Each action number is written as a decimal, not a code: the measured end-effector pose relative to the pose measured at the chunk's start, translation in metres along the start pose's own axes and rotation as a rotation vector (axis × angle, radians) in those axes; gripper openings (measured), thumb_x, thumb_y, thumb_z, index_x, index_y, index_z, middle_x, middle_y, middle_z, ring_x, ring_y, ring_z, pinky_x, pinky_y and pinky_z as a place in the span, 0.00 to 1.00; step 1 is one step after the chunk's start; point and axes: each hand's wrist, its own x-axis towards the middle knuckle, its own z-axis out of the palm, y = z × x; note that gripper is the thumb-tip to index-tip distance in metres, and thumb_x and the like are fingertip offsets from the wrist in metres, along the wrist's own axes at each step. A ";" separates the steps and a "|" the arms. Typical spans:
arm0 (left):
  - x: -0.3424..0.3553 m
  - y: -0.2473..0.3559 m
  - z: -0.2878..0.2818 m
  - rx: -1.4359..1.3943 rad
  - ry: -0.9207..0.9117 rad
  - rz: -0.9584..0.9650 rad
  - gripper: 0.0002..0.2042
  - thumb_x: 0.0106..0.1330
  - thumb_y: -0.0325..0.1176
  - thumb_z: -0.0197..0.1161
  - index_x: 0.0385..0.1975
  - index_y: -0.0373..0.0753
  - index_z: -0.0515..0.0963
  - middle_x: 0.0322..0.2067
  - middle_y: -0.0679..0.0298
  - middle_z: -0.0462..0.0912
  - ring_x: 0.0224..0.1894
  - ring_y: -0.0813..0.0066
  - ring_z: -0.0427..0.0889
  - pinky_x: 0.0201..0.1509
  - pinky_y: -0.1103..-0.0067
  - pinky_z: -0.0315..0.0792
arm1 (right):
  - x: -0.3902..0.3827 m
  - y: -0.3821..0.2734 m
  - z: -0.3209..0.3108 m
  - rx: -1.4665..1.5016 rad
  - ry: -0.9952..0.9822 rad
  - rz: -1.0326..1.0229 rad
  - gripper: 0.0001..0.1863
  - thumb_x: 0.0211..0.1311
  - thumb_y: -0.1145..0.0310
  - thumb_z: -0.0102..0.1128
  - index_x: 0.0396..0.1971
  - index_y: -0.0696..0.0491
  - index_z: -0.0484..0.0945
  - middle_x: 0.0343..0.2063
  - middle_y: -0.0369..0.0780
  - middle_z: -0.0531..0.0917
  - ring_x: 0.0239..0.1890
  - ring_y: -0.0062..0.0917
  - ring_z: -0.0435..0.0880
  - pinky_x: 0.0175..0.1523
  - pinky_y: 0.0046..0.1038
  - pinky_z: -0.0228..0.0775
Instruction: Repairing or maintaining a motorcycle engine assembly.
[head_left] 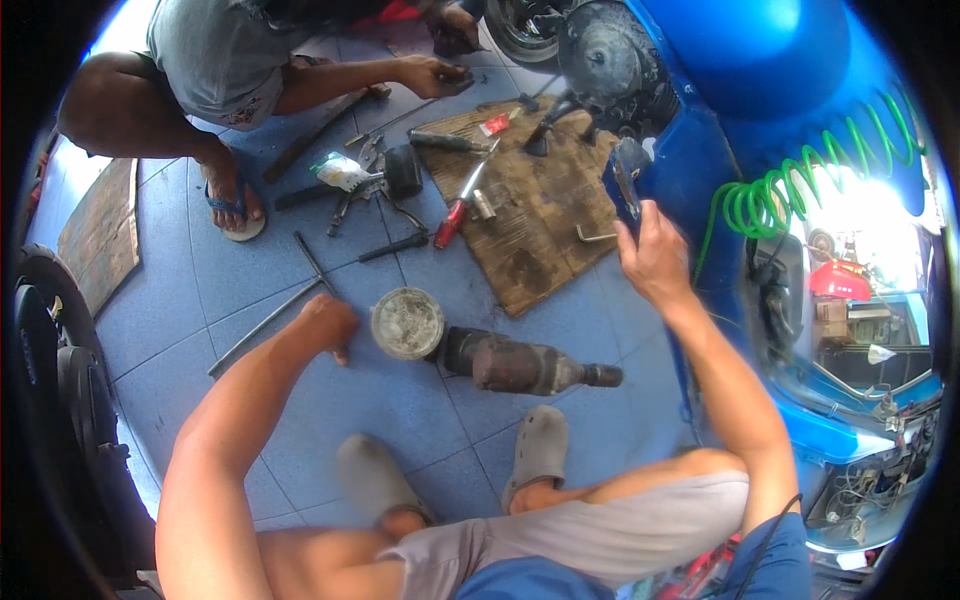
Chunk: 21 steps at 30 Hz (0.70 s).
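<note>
My left hand (328, 325) is low over the tiled floor, fingers curled around one arm of the handle of a metal T-handle wrench (262, 328); part of that handle is hidden under it. At the blue bodywork, my right hand (655, 255) is raised, gripping a flat, shiny dark blue thing (622, 182) whose kind I cannot make out. Between my hands a round, grey-topped tin-like piece (408, 323) touches or adjoins a grimy, barrel-bodied dark tool (520, 366). A bent hex key (598, 238) lies near my right hand on stained cardboard (530, 215).
Beyond lie a red-handled screwdriver (452, 222), a black-headed mallet (403, 171), pliers and a dark rod (392, 247). A co-worker (220, 70) crouches at the far left, one hand (436, 77) holding something small and dark. A green coiled hose (770, 205) hangs at the right.
</note>
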 end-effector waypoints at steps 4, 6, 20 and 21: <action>0.002 0.000 -0.002 -0.012 -0.037 0.004 0.25 0.52 0.56 0.76 0.44 0.47 0.88 0.43 0.66 0.89 0.51 0.67 0.86 0.54 0.70 0.76 | 0.000 -0.001 0.000 0.005 0.006 -0.008 0.15 0.62 0.70 0.65 0.38 0.60 0.69 0.31 0.53 0.81 0.36 0.51 0.83 0.41 0.45 0.76; 0.005 -0.001 0.001 -0.015 -0.039 0.003 0.25 0.52 0.56 0.76 0.44 0.47 0.88 0.43 0.66 0.89 0.51 0.67 0.86 0.54 0.70 0.76 | 0.000 -0.001 0.000 0.005 0.003 -0.007 0.15 0.62 0.69 0.65 0.38 0.60 0.68 0.31 0.53 0.81 0.36 0.51 0.83 0.41 0.45 0.76; 0.001 -0.001 0.002 -0.016 0.031 0.013 0.22 0.52 0.53 0.77 0.42 0.47 0.88 0.41 0.66 0.89 0.49 0.67 0.87 0.52 0.70 0.76 | -0.001 0.002 0.001 -0.009 -0.014 -0.003 0.15 0.63 0.68 0.64 0.38 0.59 0.68 0.31 0.53 0.81 0.36 0.51 0.83 0.40 0.45 0.76; 0.003 -0.002 0.005 -0.021 0.032 0.017 0.22 0.52 0.53 0.76 0.41 0.47 0.88 0.41 0.66 0.89 0.48 0.67 0.87 0.52 0.70 0.76 | -0.001 0.002 0.002 -0.009 -0.011 -0.002 0.15 0.63 0.68 0.64 0.38 0.59 0.68 0.31 0.53 0.81 0.36 0.51 0.83 0.40 0.46 0.76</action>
